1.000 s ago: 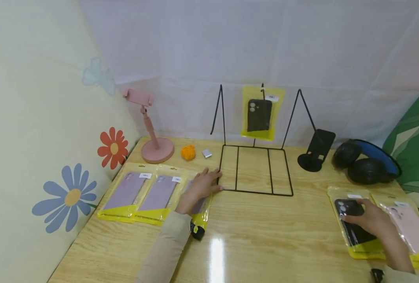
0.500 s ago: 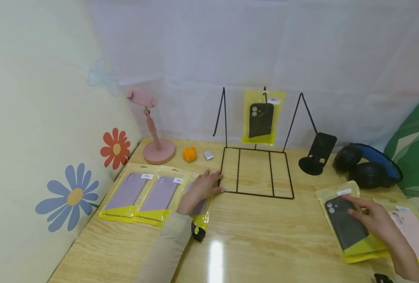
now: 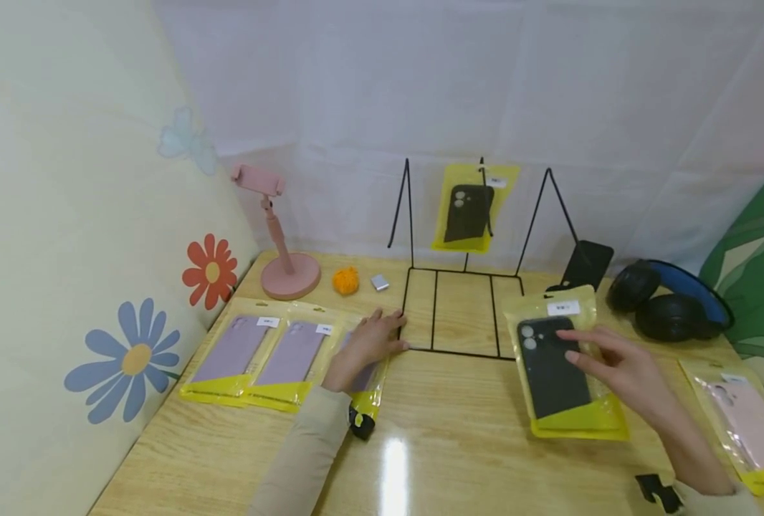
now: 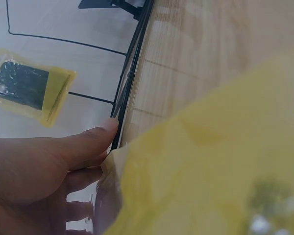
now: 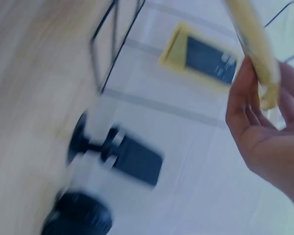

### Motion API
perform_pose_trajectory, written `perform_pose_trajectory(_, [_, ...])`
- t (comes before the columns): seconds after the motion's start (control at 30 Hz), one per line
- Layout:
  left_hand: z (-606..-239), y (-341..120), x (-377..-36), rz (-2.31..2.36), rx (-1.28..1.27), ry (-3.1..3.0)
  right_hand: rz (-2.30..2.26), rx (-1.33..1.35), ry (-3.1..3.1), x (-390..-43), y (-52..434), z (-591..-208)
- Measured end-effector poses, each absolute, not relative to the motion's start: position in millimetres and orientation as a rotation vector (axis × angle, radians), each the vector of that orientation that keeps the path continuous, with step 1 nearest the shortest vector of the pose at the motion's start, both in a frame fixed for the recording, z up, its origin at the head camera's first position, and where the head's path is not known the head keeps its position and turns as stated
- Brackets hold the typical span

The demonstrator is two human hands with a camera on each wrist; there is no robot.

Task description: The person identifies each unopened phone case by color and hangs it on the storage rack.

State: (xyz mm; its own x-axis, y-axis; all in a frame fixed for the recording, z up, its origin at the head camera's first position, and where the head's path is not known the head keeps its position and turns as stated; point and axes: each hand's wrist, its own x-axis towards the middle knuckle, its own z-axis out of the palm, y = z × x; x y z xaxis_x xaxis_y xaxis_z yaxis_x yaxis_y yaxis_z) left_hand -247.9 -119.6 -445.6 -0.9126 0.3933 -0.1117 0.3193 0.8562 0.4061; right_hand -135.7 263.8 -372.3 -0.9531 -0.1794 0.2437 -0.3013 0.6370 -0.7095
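My right hand (image 3: 627,365) pinches the right edge of a bagged black phone case (image 3: 552,365), raised over the table before the right side of a black wire display rack (image 3: 462,352). In the right wrist view the phone case bag (image 5: 257,54) shows edge-on between thumb and fingers. My left hand (image 3: 369,340) holds the front left corner of the rack's base, its thumb against the wire in the left wrist view. Another bagged black phone case (image 3: 469,213) hangs on the rack's middle hook. The two outer hooks carry nothing.
Several bagged purple phone cases (image 3: 292,351) lie at left, one partly under the left forearm. A bagged pink phone case (image 3: 746,423) lies at right. Behind stand a pink phone stand (image 3: 289,275), an orange yarn ball (image 3: 345,281), a black phone stand (image 3: 587,265) and headphones (image 3: 669,315).
My right hand has lifted the bagged black phone case from beside the pink one and carried it left towards the rack. The hanging bag has swung slightly. My left hand stays put.
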Motion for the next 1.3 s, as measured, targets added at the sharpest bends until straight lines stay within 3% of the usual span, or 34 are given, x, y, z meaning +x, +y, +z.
perform_pose_trajectory(0.33, [-447,-120,-248,0.57,0.571,2.851,1.437,0.458,-2.392,-148,205,-344])
perform_pose_trajectory(0.7, [-451,-120,-247,0.585,0.587,2.85,1.526,0.473,-2.332,-169,174,-323])
perform_pose_trajectory(1.3, [-446,-119,-248,0.557,0.592,2.861,1.571,0.459,-2.309,-179,177,-335])
